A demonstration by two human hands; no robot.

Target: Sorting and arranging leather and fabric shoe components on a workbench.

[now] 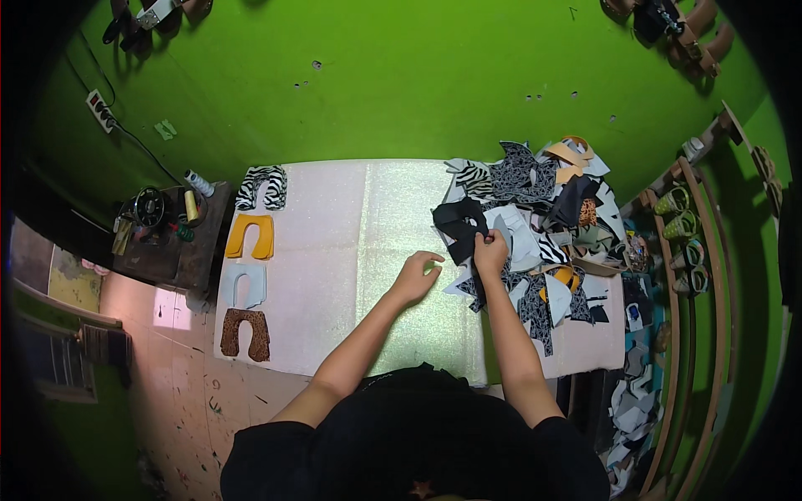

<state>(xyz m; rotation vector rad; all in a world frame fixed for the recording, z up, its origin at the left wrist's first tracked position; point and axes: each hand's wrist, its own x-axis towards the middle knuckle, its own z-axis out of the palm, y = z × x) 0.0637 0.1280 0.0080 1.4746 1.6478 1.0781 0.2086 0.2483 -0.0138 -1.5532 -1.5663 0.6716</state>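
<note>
My right hand (492, 255) pinches a black curved cut piece (458, 224), roughly U-shaped, at the left side of a heap of mixed cut pieces (522, 179). Just left of the heap, my left hand (414, 279) hovers over the pale shiny table cover with its fingers curved and apart, holding nothing. Four tidy groups of U-shaped pieces run down the table's left edge: zebra-striped pieces (261, 188), yellow pieces (251, 237), light blue-grey pieces (244, 285) and brown leopard-spotted pieces (246, 335). Whether the black piece is one layer or more, I cannot tell.
A dark sewing machine table (205, 242) with thread cones (197, 184) stands at the left. Along the right runs a wooden rack (710, 334) with green sandals (678, 221). More scraps (632, 409) lie below the table's right end. A green wall (401, 83) rises behind.
</note>
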